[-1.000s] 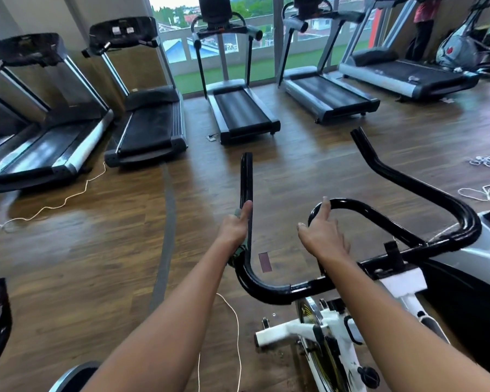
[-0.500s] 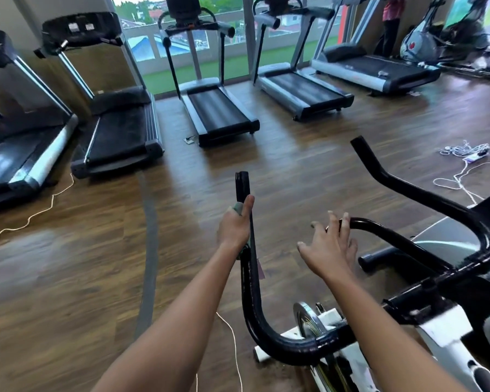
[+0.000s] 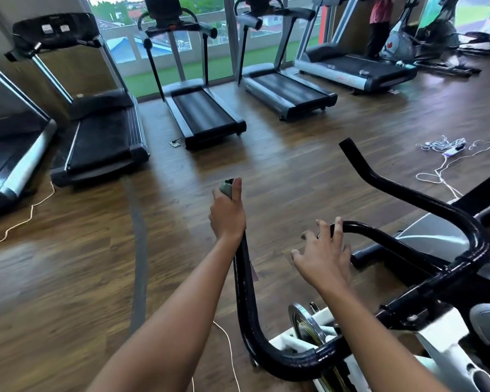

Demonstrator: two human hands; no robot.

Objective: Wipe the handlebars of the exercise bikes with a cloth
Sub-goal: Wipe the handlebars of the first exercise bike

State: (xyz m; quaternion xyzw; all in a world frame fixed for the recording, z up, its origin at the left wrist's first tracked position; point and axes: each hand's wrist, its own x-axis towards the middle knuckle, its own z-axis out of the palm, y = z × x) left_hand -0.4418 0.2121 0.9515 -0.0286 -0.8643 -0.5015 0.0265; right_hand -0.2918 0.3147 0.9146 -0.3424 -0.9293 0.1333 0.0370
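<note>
Centre: cloth (image 3: pixel 226 189) is gripped around handlebar (image 3: pixel 245 292) tip by left hand (image 3: pixel 227 213), for wiping | lower right: inner loop (image 3: pixel 379 236) is touched by right hand (image 3: pixel 323 257), fingers spread, seemingly steadying.

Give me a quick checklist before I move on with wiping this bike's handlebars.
1. Cloth in left hand: ok, it shows beside the thumb.
2. Left hand at the top end of the left bar: ok.
3. Right hand steadying the bike: ok, fingers rest on the inner loop.
4. Right bar wiped: cannot tell.
5. White cord clear of feet: cannot tell, feet out of view.
</note>
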